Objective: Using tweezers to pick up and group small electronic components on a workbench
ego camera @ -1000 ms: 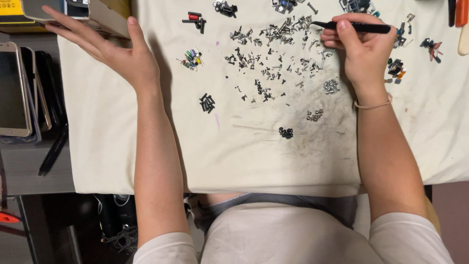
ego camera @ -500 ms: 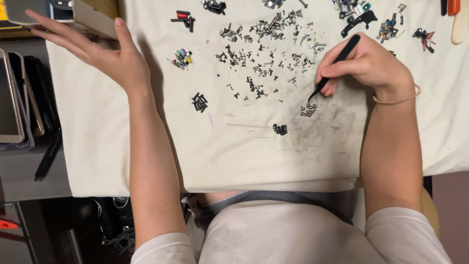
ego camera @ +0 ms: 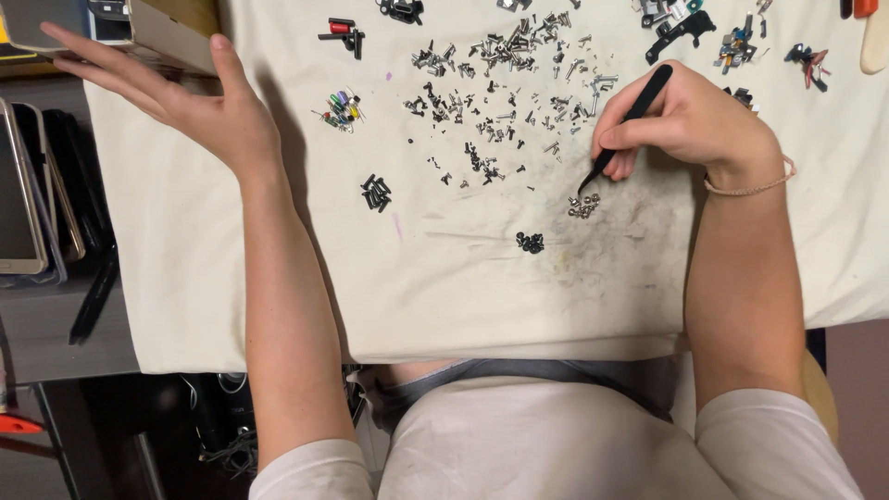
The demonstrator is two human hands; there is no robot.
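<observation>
Tweezers (ego camera: 628,128), black and fine-tipped, sit pinched in the right hand (ego camera: 690,120), thumb and fingers closed round the shaft like a pen. Tip angles down toward a small cluster of silver screws (ego camera: 583,207) just below and inward of the right knuckles; cannot tell whether the tip touches them. Thin cord bracelet (ego camera: 752,188) on the right wrist.

Left hand (ego camera: 199,102) is raised off to the far side, fingers spread wide and flat, palm turned up, holding nothing. Its fingertips reach toward the edge of a cardboard box (ego camera: 162,37) at the cloth's corner; contact not clear.

Between the two hands: a broad scatter of small screws (ego camera: 495,102) across a grubby cream cloth (ego camera: 463,296). Nearer the left hand, a little bunch of coloured components (ego camera: 340,108), and below that a tidy group of black parts (ego camera: 375,193). A small black pile (ego camera: 530,243) lies just below the silver cluster, toward the person's body.

Beyond the right hand, dark brackets and odd bits (ego camera: 681,28) along the cloth's far edge. Outside the left forearm, flat phone-like slabs (ego camera: 28,194) stand on edge on a grey shelf.
</observation>
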